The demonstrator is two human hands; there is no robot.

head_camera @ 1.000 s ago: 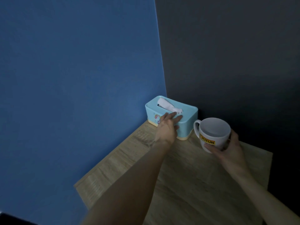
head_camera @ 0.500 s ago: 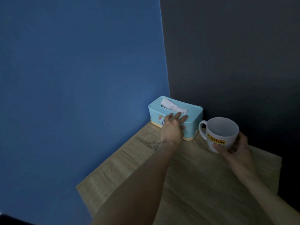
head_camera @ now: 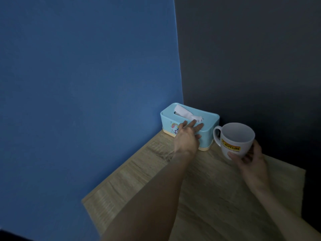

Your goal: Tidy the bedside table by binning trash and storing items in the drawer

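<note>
The table (head_camera: 217, 197) runs away from you into the corner where the blue wall (head_camera: 86, 84) meets the dark wall (head_camera: 251, 58), and its near and middle stretch shows only bare wood grain. No bin and no drawer show in this view, so you cannot tell from here where either one sits.

Nearer to you, toward the right edge, your right hand (head_camera: 250, 164) is closed around the lower body of the mug (head_camera: 235, 140), thumb in front and fingers wrapped behind. The mug leans toward you so its empty inside shows, its handle points left at the box, and whether its base touches the wood is hard to say.

Farther in, your left hand (head_camera: 186, 136) lies flat against the front of the tissue box (head_camera: 189, 122), fingers spread and resting over its top front edge, gripping nothing. The box sits tight in the far corner, one end by the blue wall, with a tissue (head_camera: 184, 113) trailing out of its slot toward your fingertips.

The step in hand looks like squaring up what belongs on top, since no loose trash shows. Next, I would judge, you settle the mug upright just beside the box's right end without knocking it, and keep the left palm steady so the box does not skid off the corner.
</note>
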